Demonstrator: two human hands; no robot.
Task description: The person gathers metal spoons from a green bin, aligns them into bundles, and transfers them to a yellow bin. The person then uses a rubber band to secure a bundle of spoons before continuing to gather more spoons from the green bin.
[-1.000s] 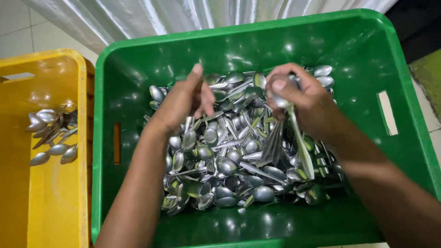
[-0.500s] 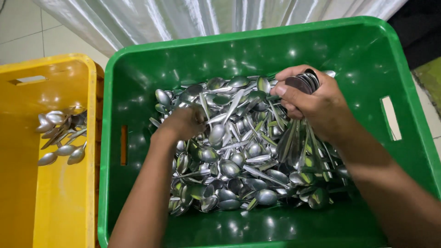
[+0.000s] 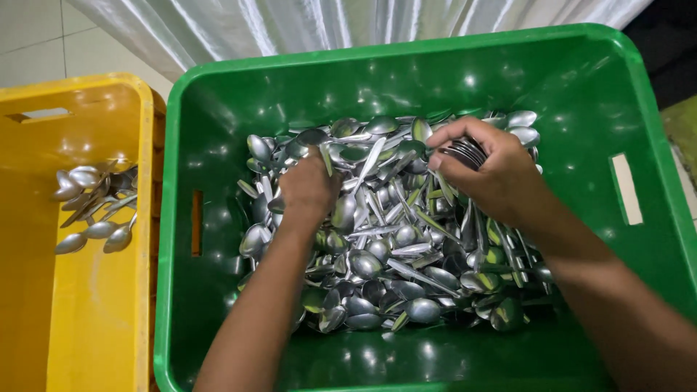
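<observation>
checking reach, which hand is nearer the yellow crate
Left. The left hand digs in the spoons beside the yellow crate; the right hand is farther right, gripping spoon handles.

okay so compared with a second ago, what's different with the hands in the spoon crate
The left hand, open and reaching over the heap a second ago, has sunk down and closed its fingers into the loose spoons. The right hand has gathered its spoons into a tighter stacked bundle and holds it. The green crate, the yellow crate and the few spoons in it are unchanged.

Bright, sharp; overhead glare spots.
</observation>
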